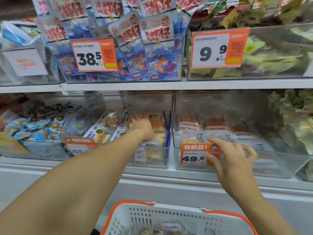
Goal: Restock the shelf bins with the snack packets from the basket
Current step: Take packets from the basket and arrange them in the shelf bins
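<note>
Left hand [141,127] reaching deep into centre bin [152,156], fingers spread flat, pressing packets [156,122] down. Right hand [232,160] hovering loose, empty, by price tag [194,155]. Basket [169,217] bottom centre, packets remaining. Advice: flatten stack evenly before adding more.

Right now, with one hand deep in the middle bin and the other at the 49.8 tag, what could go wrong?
The left hand reaches over stacked snack packets; pulling back could drag some out of the clear bin. The right hand is at the 49.8 price tag and may knock it loose.
</note>
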Demonstrator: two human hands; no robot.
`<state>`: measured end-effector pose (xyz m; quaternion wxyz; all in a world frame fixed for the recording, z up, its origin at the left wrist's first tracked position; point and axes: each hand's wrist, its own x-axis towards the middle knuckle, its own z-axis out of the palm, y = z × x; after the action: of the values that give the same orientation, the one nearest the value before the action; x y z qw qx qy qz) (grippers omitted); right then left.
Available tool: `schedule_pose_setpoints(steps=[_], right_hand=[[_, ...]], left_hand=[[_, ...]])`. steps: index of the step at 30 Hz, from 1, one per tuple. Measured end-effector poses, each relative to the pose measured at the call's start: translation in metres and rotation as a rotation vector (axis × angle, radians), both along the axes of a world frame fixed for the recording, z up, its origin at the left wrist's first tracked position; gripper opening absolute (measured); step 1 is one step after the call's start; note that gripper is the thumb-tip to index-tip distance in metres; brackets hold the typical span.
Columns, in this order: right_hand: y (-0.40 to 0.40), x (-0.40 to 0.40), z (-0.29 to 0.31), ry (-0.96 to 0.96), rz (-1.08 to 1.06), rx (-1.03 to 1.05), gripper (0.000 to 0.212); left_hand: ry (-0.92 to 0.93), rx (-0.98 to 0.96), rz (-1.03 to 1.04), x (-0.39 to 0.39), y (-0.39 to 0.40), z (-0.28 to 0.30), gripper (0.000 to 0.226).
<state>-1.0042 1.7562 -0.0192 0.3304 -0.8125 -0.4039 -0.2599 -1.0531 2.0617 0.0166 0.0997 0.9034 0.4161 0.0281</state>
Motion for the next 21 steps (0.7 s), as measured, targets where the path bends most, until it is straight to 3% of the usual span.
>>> schedule_pose_setpoints(steps=[4,12,15,19,21], right_hand=[[0.000,0.000,-0.001,0.008,-0.008,0.008,0.053],[0.001,0.000,-0.002,-0.012,-0.022,0.006,0.049],[0.003,-0.001,-0.003,-0.010,-0.023,0.025,0.047],[0.004,0.000,0.001,0.012,-0.019,0.016,0.041],[0.001,-0.003,0.003,0.026,-0.021,0.027,0.042]], left_hand=[[0.075,-0.132,-0.205,0.016,0.005,-0.007,0.051],[0.043,-0.139,-0.241,0.024,-0.004,0.004,0.050],[-0.246,-0.100,-0.190,0.004,-0.022,0.023,0.036],[-0.990,0.210,-0.141,-0.058,-0.078,0.039,0.021],[-1.253,0.252,-0.150,-0.093,-0.116,0.024,0.017]])
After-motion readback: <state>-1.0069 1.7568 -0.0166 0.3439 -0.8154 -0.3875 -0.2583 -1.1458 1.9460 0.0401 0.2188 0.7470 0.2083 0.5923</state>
